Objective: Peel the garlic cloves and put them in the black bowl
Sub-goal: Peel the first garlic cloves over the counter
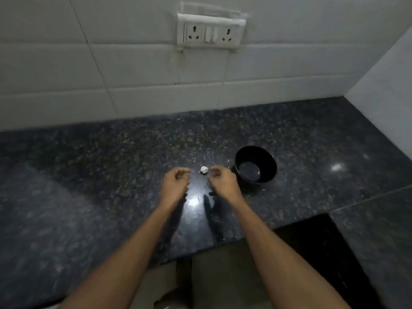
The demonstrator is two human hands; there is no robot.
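Observation:
A small white garlic piece (204,169) lies on the dark granite counter (111,170), between my two hands. My left hand (176,182) hovers just left of it with loosely curled fingers and holds nothing I can see. My right hand (223,182) hovers just right of it, fingers also loosely curled, nothing visible in them. The black bowl (256,163) stands tilted toward me right of my right hand, and its inside looks bare.
A white tiled wall with a double socket plate (210,32) rises behind the counter. A second wall (383,90) closes the right side. Small pale skin flecks lie near the bowl. A dark recess (323,248) sits at the counter's front right.

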